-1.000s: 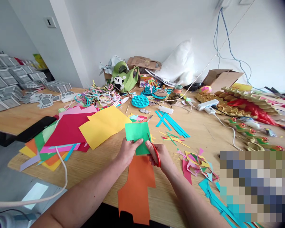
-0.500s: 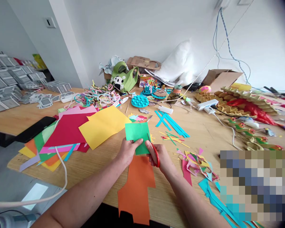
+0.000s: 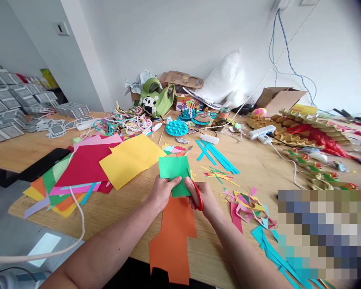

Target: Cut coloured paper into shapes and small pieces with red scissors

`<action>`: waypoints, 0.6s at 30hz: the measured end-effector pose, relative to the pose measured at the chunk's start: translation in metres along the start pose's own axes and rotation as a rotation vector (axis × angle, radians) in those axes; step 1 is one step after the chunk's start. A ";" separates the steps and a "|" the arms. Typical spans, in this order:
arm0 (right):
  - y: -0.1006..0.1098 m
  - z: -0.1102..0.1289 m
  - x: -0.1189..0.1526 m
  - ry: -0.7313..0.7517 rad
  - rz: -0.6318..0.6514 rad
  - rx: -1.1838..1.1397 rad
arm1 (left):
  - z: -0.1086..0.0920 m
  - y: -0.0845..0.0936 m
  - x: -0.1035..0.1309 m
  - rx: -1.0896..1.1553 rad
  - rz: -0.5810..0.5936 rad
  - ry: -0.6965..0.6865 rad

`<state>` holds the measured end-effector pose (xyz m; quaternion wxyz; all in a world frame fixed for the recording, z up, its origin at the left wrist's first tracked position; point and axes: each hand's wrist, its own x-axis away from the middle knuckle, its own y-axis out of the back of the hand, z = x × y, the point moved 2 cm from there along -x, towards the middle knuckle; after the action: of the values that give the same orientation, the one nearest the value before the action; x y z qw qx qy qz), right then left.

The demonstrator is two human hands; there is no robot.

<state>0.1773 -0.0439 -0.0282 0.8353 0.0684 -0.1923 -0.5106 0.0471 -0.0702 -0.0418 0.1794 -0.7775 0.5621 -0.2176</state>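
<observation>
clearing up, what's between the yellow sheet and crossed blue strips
Head view: small paper cutouts and a slim pointed object, just beyond the green sheet.

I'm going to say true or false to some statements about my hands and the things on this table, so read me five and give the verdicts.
The right hand holds the red-handled scissors. True.
The left hand holds the yellow sheet. False: it holds the green paper.
The orange paper is nearer the person than the yellow sheet. True.
The panda bag is red. False: it is green.
The blue strips lie right of the yellow sheet. True.
</observation>
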 end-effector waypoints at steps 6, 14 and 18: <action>-0.002 0.001 0.000 0.032 0.010 0.001 | 0.002 0.001 0.000 0.016 0.001 0.027; -0.002 0.005 0.003 0.009 0.001 -0.012 | 0.002 0.000 0.000 0.032 0.002 0.045; 0.000 0.004 0.002 -0.008 -0.003 0.004 | 0.002 0.000 0.000 0.024 0.007 0.052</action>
<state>0.1762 -0.0454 -0.0240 0.8337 0.0683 -0.1964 -0.5116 0.0483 -0.0701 -0.0435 0.1746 -0.7673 0.5668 -0.2439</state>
